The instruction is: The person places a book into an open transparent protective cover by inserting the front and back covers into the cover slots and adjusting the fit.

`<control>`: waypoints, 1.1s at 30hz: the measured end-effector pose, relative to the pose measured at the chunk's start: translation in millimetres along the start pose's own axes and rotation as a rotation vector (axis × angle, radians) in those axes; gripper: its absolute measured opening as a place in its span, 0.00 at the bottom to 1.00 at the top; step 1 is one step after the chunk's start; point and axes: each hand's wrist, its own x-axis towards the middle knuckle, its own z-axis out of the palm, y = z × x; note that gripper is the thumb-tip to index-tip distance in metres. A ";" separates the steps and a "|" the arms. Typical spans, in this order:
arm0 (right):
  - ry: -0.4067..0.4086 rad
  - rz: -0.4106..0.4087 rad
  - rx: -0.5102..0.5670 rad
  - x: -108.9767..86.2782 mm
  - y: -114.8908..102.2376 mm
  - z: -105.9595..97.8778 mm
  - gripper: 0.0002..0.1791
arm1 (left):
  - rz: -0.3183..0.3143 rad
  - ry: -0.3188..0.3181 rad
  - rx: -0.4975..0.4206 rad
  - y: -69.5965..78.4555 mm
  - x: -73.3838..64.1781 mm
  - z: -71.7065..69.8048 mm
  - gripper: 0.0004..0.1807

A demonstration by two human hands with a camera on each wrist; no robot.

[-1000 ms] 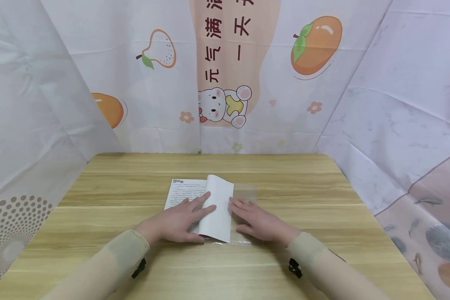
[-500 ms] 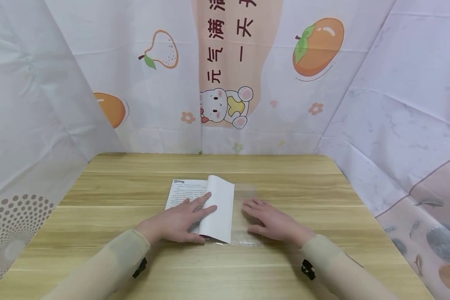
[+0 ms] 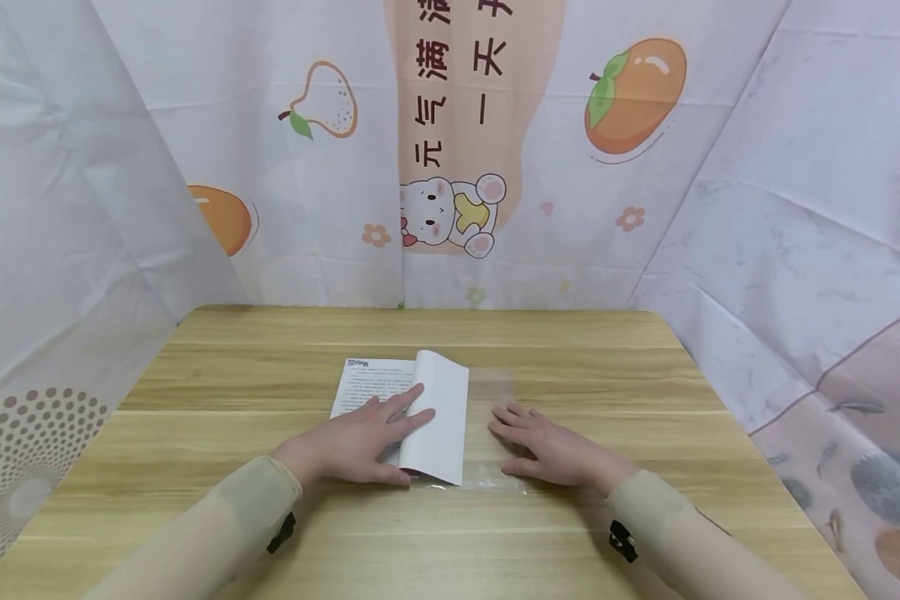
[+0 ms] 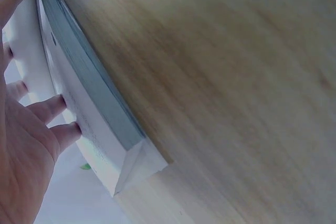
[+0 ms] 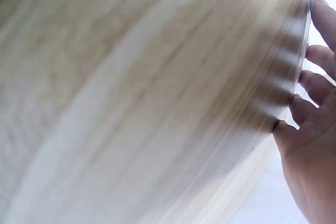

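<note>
A book [image 3: 372,385] lies open on the wooden table, its printed left page showing. A blank white leaf [image 3: 444,425] stands curved up along the middle and leans to the right. My left hand [image 3: 356,443] lies across the book with fingers spread, two of them pressing the white leaf. In the left wrist view, the fingertips touch the book [image 4: 97,85] above its thick page block. To the right of the leaf extends a clear plastic sheet [image 3: 487,385]. My right hand [image 3: 546,447] rests on the sheet's right part, fingers nearly straight. Its fingertips [image 5: 278,124] press down flat in the right wrist view.
The wooden table [image 3: 255,358] spreads out around the book on all sides. Behind it hangs a white curtain [image 3: 292,208] printed with fruit and a cartoon animal. More cloth [image 3: 780,217] closes off both sides.
My right hand has slid right, away from the white leaf's edge, across the clear plastic sheet. The left hand and the book have stayed in place.
</note>
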 end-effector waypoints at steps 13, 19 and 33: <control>0.007 -0.014 0.002 -0.4 2.4 1.9 0.38 | -0.019 -0.026 0.000 4.7 7.3 -3.5 0.52; 0.007 -0.016 0.008 -0.6 1.9 1.8 0.37 | -0.030 -0.042 -0.004 7.2 9.2 -5.2 0.52; 0.019 -0.037 -0.003 -2.9 1.9 1.9 0.37 | -0.044 -0.049 0.004 11.2 11.7 -7.1 0.52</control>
